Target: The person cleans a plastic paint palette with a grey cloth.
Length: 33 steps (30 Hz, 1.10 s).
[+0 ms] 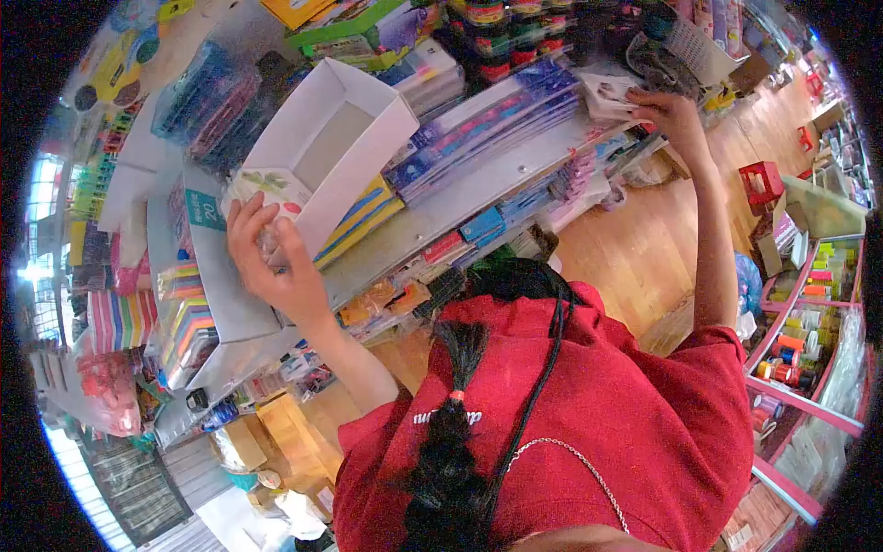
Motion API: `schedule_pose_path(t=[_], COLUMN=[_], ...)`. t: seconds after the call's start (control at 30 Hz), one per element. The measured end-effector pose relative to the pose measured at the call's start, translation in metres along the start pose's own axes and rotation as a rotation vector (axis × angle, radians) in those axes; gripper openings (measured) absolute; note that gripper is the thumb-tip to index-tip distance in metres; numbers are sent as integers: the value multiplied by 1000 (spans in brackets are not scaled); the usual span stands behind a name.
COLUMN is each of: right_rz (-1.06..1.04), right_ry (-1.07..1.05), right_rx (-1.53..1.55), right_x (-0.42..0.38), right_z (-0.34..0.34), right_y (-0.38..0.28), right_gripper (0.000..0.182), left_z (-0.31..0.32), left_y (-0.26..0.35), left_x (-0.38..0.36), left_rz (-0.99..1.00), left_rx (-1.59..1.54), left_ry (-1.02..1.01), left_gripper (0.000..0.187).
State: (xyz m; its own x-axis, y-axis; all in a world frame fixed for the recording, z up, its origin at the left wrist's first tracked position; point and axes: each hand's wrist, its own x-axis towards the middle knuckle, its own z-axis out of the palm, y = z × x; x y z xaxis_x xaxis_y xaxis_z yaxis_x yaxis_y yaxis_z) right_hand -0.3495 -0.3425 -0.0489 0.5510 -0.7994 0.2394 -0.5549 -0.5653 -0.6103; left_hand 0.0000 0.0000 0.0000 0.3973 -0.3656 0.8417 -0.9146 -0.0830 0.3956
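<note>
On the shelf to the left, a long white open box (391, 124) stands tilted, its inside partly bare. Small white packets with a green leaf and red print (280, 189) sit at its near end. My left hand (271, 262) has its fingers and thumb curled around the packets at that end. At the far right of the shelf, my right hand (671, 115) pinches the edge of a white packet with dark print (609, 96). That packet lies close to the shelf's end.
Flat blue and purple packages (487, 124) lie along the shelf, with yellow-and-blue ones (361, 221) beside the box. Stacked tubs (487, 41) stand behind. Lower shelves hold more goods. A red crate (761, 184) sits on the wooden floor (635, 258), right of which stands a pink rack (809, 299).
</note>
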Motion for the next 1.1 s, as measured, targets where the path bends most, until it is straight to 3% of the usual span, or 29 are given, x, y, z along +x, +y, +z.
schedule_pose_path(t=[0.07, 0.17, 0.27, 0.33, 0.4, 0.47, 0.57, 0.63, 0.67, 0.77, 0.8, 0.87, 0.9, 1.0, 1.1], right_rz=[93, 44, 63, 18, 94, -89, -628, -645, -648, -813, -841, -848, -838, -921, -929], right_ry=[30, 266, 495, 660, 564, 462, -42, -243, -289, -279, -263, -140, -76, 4, -48], right_rx=[107, -12, 120, 251, 302, 616, 1267, 1378, 1465, 1112, 932, 766, 682, 473, 399], right_x=[2, -9, -21, -31, -46, -56, -43, -41, -38, -23, -20, -13, -9, 6, 12], right_z=[-5, -7, -7, 0, 9, 38, 81, 98, 104, 103, 99, 97, 97, 103, 111], right_y=[6, -16, -25, -29, -47, -86, -162, -202, -217, -238, -238, -239, -238, -228, -225], right_gripper=[22, 21, 22, 22, 22, 19, 14, 16, 17, 25, 29, 30, 31, 28, 26], left_z=[4, -5, -18, -22, -28, -31, -23, -15, -19, -48, -67, -82, -84, -78, -68], left_y=[5, 9, 13, 21, 29, 39, 69, 76, 73, 62, 50, 48, 54, 40, 13], left_x=[2, 6, 10, 15, 21, 25, 23, 21, 26, 57, 85, 101, 97, 119, 122], left_rz=[-1, -17, -29, -14, 19, 69, 113, 309, 292, 486, 585, 573, 465, 436, 392], left_rx=[-6, 13, 145, 148, 98, -31, -367, -481, -597, -413, -356, -103, 90, 312, 436], left_ry=[13, -16, -166, -146, -130, -139, -376, -461, -493, -539, -729, -735, -544, -669, -894], left_gripper=[14, 13, 21, 26, 29, 33, 38, 37, 35, 25, 25, 26, 27, 34, 41])
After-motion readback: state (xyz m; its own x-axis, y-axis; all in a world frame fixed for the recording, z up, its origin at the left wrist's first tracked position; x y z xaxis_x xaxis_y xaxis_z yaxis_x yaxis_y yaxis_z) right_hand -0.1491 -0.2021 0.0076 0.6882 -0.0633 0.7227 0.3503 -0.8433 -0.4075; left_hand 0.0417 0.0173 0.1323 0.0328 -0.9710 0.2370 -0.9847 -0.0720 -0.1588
